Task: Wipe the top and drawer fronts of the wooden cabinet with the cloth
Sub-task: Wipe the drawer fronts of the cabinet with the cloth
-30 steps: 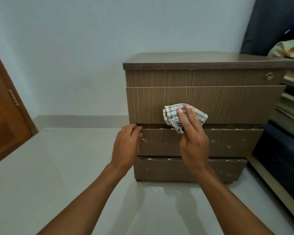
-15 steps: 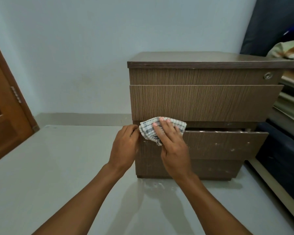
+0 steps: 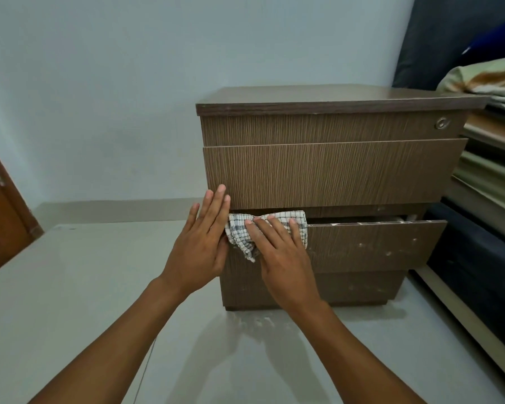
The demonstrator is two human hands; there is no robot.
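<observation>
The cloth (image 3: 267,233), checked white and grey, is pressed flat under the right hand (image 3: 286,258) against the left end of the third drawer (image 3: 370,246), at its top edge. No closed grip is formed: the fingers (image 3: 276,228) are spread and extended, and the cloth is pinned by palm and fingers, not pinched. A corner of cloth is seen hanging below the hand.

The left hand (image 3: 200,246) is laid open, fingers straight and together, against the left front corner of the cabinet (image 3: 333,173); the fingertips reach the lower edge of the second drawer (image 3: 333,170). Nothing is held in it. Its thumb side is just beside the cloth, possibly touching; this cannot be told.

The third drawer is seen pulled out slightly, more at its right end, with pale specks on its front. The bottom drawer (image 3: 359,284) is shut below it. A lock (image 3: 441,123) is seen at the right of the top drawer.

Against half a second earlier: the left hand, then curled at the cabinet's left edge, is now flattened and raised. The cloth is held at much the same place on the third drawer's left end. One second ago it was higher and further right, on the second drawer.
</observation>
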